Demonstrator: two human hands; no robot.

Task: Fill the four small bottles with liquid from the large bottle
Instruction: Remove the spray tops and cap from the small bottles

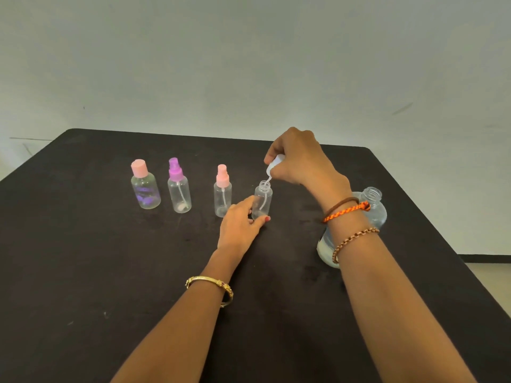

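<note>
Nearest the table's (83, 272) front edge, two bare forearms reach inward over a matte black, slightly dusty surface with rounded far corners. One gold bangle (213, 283) circles the left wrist; three cord bracelets (348, 214), one brown, one orange braid and one beaded, circle the right forearm. Toward the right edge, partly hidden behind that forearm, stands one large bottle (373, 205) of clear plastic, round-shouldered, uncapped, with clear liquid in its lower part. Near the table's middle the left hand (240, 225) grips the base of an uncapped small bottle (262, 197), a clear cylinder standing upright, thumb and fingers curled round its lower wall. Directly above its mouth the right hand (298, 158) pinches a white spray cap (273, 164) between thumb and fingertips, the remaining fingers curled; the cap's thin dip tube (265, 194) hangs down through the neck into the bottle. Farther toward the left edge three more small clear bottles stand in a row, all capped: a pink spray bottle (222, 192) just beside the left hand, a purple spray bottle (179, 186) beyond it, and a broader rounded flask (145, 186) with a flat pink screw cap and purple print. Small bottles total four. Beyond the far edge rises a plain pale wall (249, 64).
</note>
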